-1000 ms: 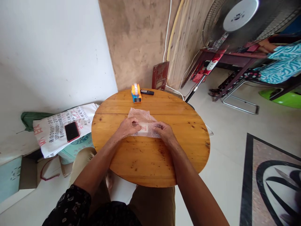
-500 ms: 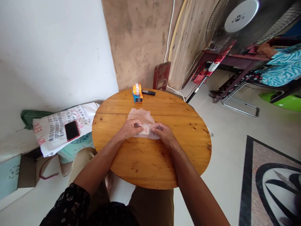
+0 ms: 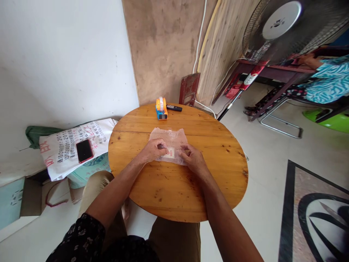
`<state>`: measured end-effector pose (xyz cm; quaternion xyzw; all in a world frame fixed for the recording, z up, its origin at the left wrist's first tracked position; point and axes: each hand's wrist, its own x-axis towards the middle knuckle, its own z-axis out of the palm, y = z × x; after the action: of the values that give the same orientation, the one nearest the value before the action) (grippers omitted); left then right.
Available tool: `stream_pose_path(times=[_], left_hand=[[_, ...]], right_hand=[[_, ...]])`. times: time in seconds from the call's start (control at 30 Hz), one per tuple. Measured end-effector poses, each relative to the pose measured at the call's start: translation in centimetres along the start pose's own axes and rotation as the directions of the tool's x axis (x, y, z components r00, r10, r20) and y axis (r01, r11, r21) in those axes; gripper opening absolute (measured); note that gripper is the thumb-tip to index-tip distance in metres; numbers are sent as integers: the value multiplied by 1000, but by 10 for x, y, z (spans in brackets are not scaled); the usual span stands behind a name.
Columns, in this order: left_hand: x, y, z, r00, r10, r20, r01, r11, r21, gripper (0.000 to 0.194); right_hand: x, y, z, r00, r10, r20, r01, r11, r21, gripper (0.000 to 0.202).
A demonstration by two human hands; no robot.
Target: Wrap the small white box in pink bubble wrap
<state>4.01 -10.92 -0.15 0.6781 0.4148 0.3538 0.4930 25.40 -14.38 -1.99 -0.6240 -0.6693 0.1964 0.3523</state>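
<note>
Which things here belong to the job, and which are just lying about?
Job: plastic wrap, under left hand and right hand; small white packet between them; probably tape dispenser.

Apparently lying about: black handset; phone; white sack; standing fan.

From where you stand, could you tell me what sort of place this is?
Probably a home or small workshop: a round wooden table, a standing fan and stuffed sacks by the wall.

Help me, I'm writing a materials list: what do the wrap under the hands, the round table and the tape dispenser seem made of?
Wrap: likely clear plastic, perhaps bubble wrap; see-through, crinkled.
Round table: wood with a varnished look, showing knots and a plank seam.
Tape dispenser: probably smooth, hard plastic, from its even orange and blue.
</note>
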Motion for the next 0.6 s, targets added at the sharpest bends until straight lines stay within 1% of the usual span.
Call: stream_pose_path(times=[0.07,0.1,0.17,0.2,0.23,0.27,0.33,0.37,0.43,0.53,0.6], left_hand=[[0,-1,0,1000,3,11,-3,1000,-6,17],[0,-1,0,1000,2,16,-1,1000,-10,16],[0,-2,0,1000,0,23,1,1000,-22,14],[1,-3,0,1000,2,27,-1,1000,-30,14],[2,-4,0,1000,7,30,-5,999,-42,14],[2,-5,0,999,14,29,-12,998,-54,15],[4,-6,1,999,30,13,-28,996,-79,18],[5,-7,1,999,35,1,-35,995,-90,20],[6,-7,2,999,35,-13,-36,994,-105,23],[3,-4,0,1000,20,-1,-20,994,-103,24],[-1,0,-7,1000,16,8,-16,998,-53,24]], right_hand=[[-2,-2,1,990,-107,-88,99,992,-83,33],[-3,-5,2,972,-187,-141,169,977,-133,32],[-6,-13,4,904,-372,-212,316,914,-256,27],[-7,-19,5,863,-457,-214,379,868,-321,24],[-9,-24,6,829,-525,-193,430,819,-380,22],[-10,-30,8,804,-574,-154,470,773,-427,20],[-12,-39,11,776,-628,-60,532,703,-473,16],[-13,-43,13,769,-638,-24,552,683,-478,15],[-14,-46,16,771,-637,8,562,674,-479,13],[-16,-46,18,799,-601,16,533,696,-481,16],[-18,-46,17,824,-564,48,514,710,-481,19]])
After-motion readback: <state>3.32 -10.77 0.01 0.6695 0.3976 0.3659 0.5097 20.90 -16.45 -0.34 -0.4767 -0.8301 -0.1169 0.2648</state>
